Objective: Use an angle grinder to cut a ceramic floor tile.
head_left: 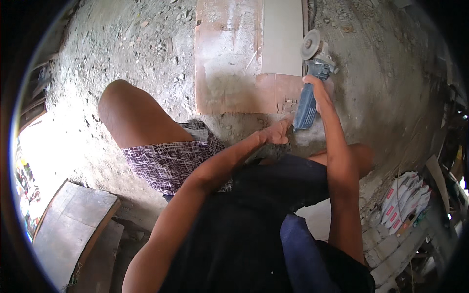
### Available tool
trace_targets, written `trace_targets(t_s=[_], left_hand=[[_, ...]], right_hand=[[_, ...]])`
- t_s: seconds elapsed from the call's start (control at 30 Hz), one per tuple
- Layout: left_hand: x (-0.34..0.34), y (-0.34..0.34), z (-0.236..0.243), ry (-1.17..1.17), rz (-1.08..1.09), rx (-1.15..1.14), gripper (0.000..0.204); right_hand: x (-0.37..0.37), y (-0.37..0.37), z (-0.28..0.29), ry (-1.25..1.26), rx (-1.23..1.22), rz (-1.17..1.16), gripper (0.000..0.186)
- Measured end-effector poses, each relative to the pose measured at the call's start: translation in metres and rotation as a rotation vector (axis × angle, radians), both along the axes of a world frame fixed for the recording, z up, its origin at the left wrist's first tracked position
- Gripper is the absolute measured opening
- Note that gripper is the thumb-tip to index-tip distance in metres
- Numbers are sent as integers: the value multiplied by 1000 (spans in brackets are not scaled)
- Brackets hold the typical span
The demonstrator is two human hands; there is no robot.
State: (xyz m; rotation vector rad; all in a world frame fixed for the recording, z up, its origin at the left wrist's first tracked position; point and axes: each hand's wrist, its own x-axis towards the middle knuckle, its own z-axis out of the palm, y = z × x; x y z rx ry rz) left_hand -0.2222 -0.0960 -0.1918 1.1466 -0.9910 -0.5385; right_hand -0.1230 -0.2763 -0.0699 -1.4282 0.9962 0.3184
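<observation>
My right hand point(320, 93) is closed around the body of a blue-grey angle grinder point(307, 105), just behind its metal head. The round cutting disc point(310, 44) points away from me, beside the right edge of a pale flat tile point(282, 39). Close to the grinder's rear end is my left hand point(277, 132), its fingers curled together. Whether it grips the tail of the tool or its cord cannot be made out. Under the tile lies a dusty, brownish board point(227, 95), chipped along its near right corner.
Rubble and grit cover the concrete floor point(146, 49). A grey panel point(73, 229) leans at the lower left. White packages with red labels point(404, 200) are piled at the right, near wooden planks. My bent knee point(119, 95) is left of the board.
</observation>
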Motion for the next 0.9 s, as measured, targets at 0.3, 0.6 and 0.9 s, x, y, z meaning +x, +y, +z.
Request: trace_targets(t_s=[0.3,0.6,0.9], left_hand=[[-22,-23,-22,658,148,-117,64],[11,-8,40,856,290,397,38],[36,24,46,1031,45,457,77]], right_hand=[[-40,-17,-59,94,-84,86,30],[-56,7,-79,149,5,179,34],[-48,36,-60,-17,-361,143,42]])
